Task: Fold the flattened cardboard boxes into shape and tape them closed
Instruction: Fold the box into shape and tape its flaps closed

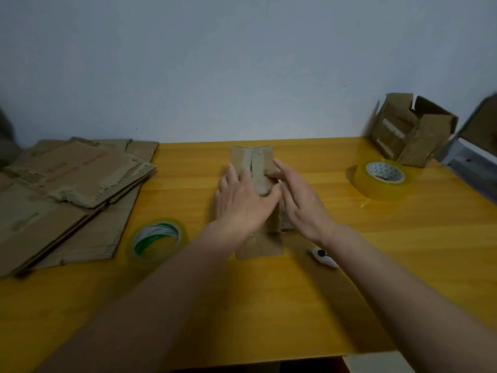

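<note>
Centrally, a small box (254, 168) lies on the yellow counter (349, 251), its far flaps brought together along a seam that carries a pale strip, apparently tape. Left hand (243, 196): fingers extended and laid flat over the left side of the box, pressing rather than gripping. Right hand (301, 200): fingers nearly straight, tips touching the right flap beside the seam; nothing is enclosed in either palm. The near end of the box, partly hidden by the wrists, shows a flap (259, 247) lying flat on the counter toward the person. The step in hand appears to be closing and smoothing the flaps of one box. A judgement on the next move: the flaps must stay pinned with one hand while the other fetches tape, and the green-cored roll (157, 239) just left of the left forearm looks the handier; a second roll (383, 181) sits well apart to the right. A small white cutter (324, 258) lies beside the right forearm, presumably for severing the strip. Flattened boxes (70, 189) are stacked at left, and one folded box (411, 129) with open flaps stands at the far right corner.
</note>
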{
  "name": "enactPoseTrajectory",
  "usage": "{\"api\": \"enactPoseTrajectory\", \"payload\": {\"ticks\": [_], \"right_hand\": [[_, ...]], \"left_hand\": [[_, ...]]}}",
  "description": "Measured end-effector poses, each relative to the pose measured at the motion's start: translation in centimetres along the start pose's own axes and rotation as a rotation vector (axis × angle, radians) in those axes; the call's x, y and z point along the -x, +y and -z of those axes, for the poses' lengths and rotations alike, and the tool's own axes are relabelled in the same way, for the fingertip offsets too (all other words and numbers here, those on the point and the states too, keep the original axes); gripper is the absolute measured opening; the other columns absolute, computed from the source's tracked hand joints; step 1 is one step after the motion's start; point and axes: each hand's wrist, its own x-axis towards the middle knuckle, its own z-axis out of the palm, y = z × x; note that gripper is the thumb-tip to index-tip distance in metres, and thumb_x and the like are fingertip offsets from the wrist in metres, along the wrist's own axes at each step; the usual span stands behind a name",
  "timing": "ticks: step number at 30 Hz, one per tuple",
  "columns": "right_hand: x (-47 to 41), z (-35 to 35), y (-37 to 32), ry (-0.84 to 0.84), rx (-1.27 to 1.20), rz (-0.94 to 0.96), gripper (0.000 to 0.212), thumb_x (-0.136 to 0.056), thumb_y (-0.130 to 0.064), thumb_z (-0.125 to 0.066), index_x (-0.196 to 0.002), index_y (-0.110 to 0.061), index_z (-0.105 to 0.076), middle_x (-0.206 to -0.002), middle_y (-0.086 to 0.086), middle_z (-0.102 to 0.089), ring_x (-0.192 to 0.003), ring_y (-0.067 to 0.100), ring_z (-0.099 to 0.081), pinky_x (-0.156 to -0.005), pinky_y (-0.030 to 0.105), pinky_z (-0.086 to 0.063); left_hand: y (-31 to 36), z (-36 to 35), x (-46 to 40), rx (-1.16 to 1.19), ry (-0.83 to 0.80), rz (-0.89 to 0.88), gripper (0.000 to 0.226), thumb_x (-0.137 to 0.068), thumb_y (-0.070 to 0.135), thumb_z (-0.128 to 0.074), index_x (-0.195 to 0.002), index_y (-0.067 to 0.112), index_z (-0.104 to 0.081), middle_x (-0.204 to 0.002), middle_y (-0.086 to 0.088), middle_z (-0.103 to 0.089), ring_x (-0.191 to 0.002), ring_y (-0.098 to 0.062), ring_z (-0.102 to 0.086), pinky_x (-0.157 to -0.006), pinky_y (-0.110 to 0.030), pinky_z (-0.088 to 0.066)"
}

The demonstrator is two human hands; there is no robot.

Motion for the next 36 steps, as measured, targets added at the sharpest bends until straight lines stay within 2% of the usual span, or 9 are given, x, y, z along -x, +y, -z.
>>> {"api": "enactPoseTrajectory", "payload": {"ticks": [3, 9, 11, 15, 21, 28, 31, 33, 36], "right_hand": [[-0.5, 0.9, -0.6, 0.1, -0.013, -0.08, 0.042, -0.102, -0.013, -0.035, -0.144, -0.014, -0.034, -0.134, 0.006, -0.053, -0.123, 0.019, -0.049, -0.103, 0.032, -0.039], [-1.8, 3.6, 0.8, 0.072, 0.211, -0.229, 0.045, -0.102, -0.027, -0.038, -0.146, -0.017, -0.035, -0.148, 0.004, -0.038, -0.138, 0.017, -0.032, -0.111, 0.029, -0.026], [-2.8, 3.2, 1.1, 0.024, 0.21, -0.3, 0.044, -0.103, -0.024, -0.036, -0.147, -0.018, -0.033, -0.153, 0.005, -0.031, -0.142, 0.018, -0.024, -0.116, 0.034, -0.022], [-5.0, 1.5, 0.3, -0.046, 0.179, -0.334, 0.044, -0.103, -0.015, -0.032, -0.148, -0.013, -0.031, -0.156, 0.009, -0.024, -0.145, 0.02, -0.017, -0.117, 0.032, -0.015], [-5.1, 1.5, -0.2, -0.04, 0.156, -0.338, 0.046, -0.101, -0.017, -0.041, -0.146, -0.011, -0.033, -0.153, 0.01, -0.028, -0.143, 0.021, -0.021, -0.116, 0.03, -0.016], [-3.2, 0.6, -0.9, -0.201, -0.029, -0.438, 0.039, -0.098, -0.002, -0.039, -0.134, -0.007, -0.051, -0.134, 0.008, -0.055, -0.125, 0.019, -0.048, -0.107, 0.03, -0.037], [-2.6, 0.1, -1.7, -0.14, -0.122, -0.439, 0.042, -0.085, 0.012, -0.038, -0.094, -0.013, -0.07, -0.1, 0.003, -0.067, -0.104, 0.018, -0.06, -0.099, 0.036, -0.046], [-2.6, 0.6, -1.7, 0.015, 0.055, -0.356, 0.037, -0.082, 0.008, -0.042, -0.079, -0.017, -0.069, -0.094, 0.004, -0.067, -0.097, 0.02, -0.06, -0.089, 0.035, -0.048], [-3.1, 1.3, -1.2, 0.117, 0.263, -0.225, 0.026, -0.093, -0.007, -0.046, -0.11, -0.012, -0.065, -0.119, 0.007, -0.055, -0.116, 0.021, -0.047, -0.096, 0.025, -0.033]], "left_hand": [[1.0, 0.8, -1.5, -0.195, -0.122, 0.027, 0.097, -0.078, 0.07, -0.055, -0.15, 0.016, -0.021, -0.16, -0.019, -0.001, -0.142, -0.037, -0.02, -0.113, -0.045, -0.022], [-2.1, 4.1, -3.7, -0.473, -0.299, -0.194, 0.076, -0.088, 0.042, -0.051, -0.153, 0.036, -0.013, -0.162, -0.013, 0.003, -0.148, -0.033, 0.006, -0.118, -0.055, -0.005], [-2.3, 4.7, -3.8, -0.334, -0.314, -0.169, 0.065, -0.091, 0.055, -0.038, -0.15, 0.03, -0.025, -0.158, -0.013, -0.019, -0.145, -0.033, -0.015, -0.114, -0.051, -0.022], [0.5, 3.1, -2.6, -0.308, -0.157, -0.053, 0.097, -0.072, 0.086, -0.039, -0.138, 0.015, -0.044, -0.139, -0.014, -0.048, -0.127, -0.034, -0.044, -0.106, -0.045, -0.034], [-0.4, 3.9, -3.8, -0.324, -0.18, -0.396, 0.056, -0.086, 0.023, -0.061, -0.137, 0.032, -0.042, -0.139, -0.001, -0.051, -0.123, -0.027, -0.05, -0.093, -0.037, -0.042], [-4.0, 4.6, -3.6, -0.187, -0.121, -0.302, 0.037, -0.087, 0.021, -0.058, -0.122, 0.028, -0.049, -0.122, 0.0, -0.058, -0.097, -0.019, -0.051, -0.072, -0.03, -0.04], [-3.3, 3.2, -2.7, -0.189, -0.101, -0.302, 0.064, -0.081, 0.067, -0.05, -0.129, 0.026, -0.045, -0.129, -0.002, -0.05, -0.115, -0.023, -0.046, -0.097, -0.037, -0.039], [-2.8, 2.3, -1.9, -0.244, -0.101, -0.345, 0.086, -0.071, 0.083, -0.042, -0.14, 0.033, -0.041, -0.135, -0.002, -0.043, -0.131, -0.023, -0.036, -0.118, -0.044, -0.018], [-2.2, 1.7, -1.3, -0.188, -0.006, -0.455, 0.059, -0.081, 0.062, -0.056, -0.131, 0.032, -0.051, -0.129, 0.003, -0.047, -0.126, -0.021, -0.04, -0.117, -0.039, -0.016]]}}
